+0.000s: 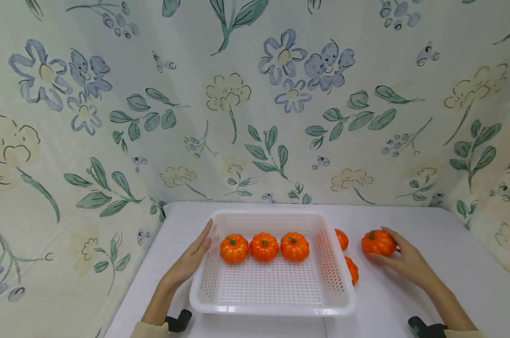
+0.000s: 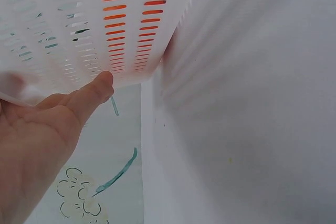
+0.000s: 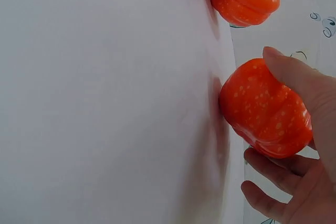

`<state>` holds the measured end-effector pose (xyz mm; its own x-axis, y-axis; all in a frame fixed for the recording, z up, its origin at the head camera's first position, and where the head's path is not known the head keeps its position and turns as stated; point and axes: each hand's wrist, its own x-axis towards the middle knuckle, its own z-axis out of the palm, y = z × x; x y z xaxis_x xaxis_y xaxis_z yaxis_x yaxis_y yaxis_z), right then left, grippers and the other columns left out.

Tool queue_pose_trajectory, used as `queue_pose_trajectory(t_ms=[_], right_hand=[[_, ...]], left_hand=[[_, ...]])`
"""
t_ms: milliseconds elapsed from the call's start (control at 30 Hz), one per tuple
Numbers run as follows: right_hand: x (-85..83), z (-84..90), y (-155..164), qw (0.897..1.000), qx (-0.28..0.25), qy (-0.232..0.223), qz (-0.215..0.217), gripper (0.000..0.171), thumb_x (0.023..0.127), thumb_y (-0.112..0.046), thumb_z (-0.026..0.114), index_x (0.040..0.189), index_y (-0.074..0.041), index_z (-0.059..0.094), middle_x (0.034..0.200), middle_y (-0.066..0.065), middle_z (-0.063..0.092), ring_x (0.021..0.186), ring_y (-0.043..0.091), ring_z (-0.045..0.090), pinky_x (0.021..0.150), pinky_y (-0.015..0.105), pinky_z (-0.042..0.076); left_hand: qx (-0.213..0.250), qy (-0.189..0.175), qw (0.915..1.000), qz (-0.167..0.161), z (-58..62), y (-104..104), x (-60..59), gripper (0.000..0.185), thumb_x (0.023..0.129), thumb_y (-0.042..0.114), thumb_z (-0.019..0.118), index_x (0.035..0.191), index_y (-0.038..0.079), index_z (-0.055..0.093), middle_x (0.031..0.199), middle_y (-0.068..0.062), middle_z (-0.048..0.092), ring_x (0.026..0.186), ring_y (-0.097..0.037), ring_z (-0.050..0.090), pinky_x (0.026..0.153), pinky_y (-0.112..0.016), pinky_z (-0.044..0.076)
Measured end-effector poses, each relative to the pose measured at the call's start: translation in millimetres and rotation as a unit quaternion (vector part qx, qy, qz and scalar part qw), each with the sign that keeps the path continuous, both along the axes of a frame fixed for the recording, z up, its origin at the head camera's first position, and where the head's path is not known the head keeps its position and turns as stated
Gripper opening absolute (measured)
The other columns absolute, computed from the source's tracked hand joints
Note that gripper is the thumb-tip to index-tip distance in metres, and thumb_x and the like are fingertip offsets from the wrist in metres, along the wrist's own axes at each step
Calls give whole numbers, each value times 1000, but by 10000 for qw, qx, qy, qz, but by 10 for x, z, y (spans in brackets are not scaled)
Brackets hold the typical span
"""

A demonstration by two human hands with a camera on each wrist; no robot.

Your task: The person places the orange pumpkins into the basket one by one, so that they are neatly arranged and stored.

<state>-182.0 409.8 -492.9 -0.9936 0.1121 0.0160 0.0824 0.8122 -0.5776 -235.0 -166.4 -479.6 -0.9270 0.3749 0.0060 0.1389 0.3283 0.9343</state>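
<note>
A white perforated plastic basket (image 1: 272, 307) holds a row of 3 small orange pumpkins, the left one (image 1: 234, 249), the middle one (image 1: 264, 247) and the right one (image 1: 295, 247), toward its far side. My left hand (image 1: 186, 263) lies along the basket's left outer wall, fingers straight and touching it; the left wrist view shows the fingertips (image 2: 105, 81) against the slotted side. To the right of the basket, my right hand (image 1: 409, 260) holds another orange pumpkin (image 1: 378, 243) between thumb and fingers. In the right wrist view this pumpkin (image 3: 265, 109) is close to the white surface.
Two more orange pumpkins, one farther back (image 1: 342, 240) and one nearer (image 1: 352, 271), sit beside the basket's right wall, partly hidden by it. The white table (image 1: 462, 263) backs onto a floral curtain (image 1: 255, 117). Dark straps are on both wrists.
</note>
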Motion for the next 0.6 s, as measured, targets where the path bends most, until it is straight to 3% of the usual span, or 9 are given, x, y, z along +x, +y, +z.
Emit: queue_pose_trajectory(t_ms=[133,300,600], right_hand=[[-13,3,-13,9999,5,-1,-113,113,87,-56,78,163,2,18,156,42,29,136,61,34,104,78,40],[16,-11,-27,9998,-157,-87,-110,109,88,-54,77,163,-1,19,156,41,30,132,59,39,101,76,45],[62,-53,-96,9985,-400,-353,-112,108,88,-57,76,163,-3,21,159,39,26,133,59,37,101,75,47]], left_hand=[[-9,7,10000,20,-7,2,4,59,114,35,35,168,33,10,176,-5,10,159,-40,21,116,-54,43],[-22,18,10000,30,1,8,6,59,114,35,35,168,32,10,176,-5,10,160,-38,18,120,-57,34],[5,84,9999,66,-9,15,9,60,114,33,35,168,31,10,176,-6,11,158,-39,22,118,-55,37]])
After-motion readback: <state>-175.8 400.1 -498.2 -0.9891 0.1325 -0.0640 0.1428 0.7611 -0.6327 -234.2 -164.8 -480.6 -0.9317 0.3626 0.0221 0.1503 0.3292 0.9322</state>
